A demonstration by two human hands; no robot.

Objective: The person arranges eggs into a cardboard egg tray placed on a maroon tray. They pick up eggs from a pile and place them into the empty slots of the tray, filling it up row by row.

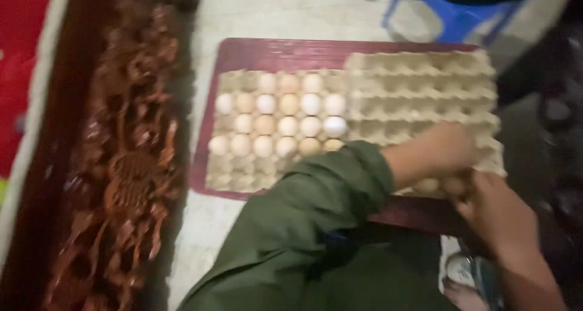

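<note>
Down on the floor, a dark red board (267, 53) carries two cardboard egg trays side by side, the left tray (234, 177) partly filled with pale eggs (288, 114) and the right tray (425, 83) bare in every cup that shows. At the right tray's near edge, the left hand (440, 150), on a green sleeve (316, 226), meets the right hand (495, 211). An egg (428, 185) shows just under the left hand, though blur hides whether either hand's fingers actually grip it.
</note>
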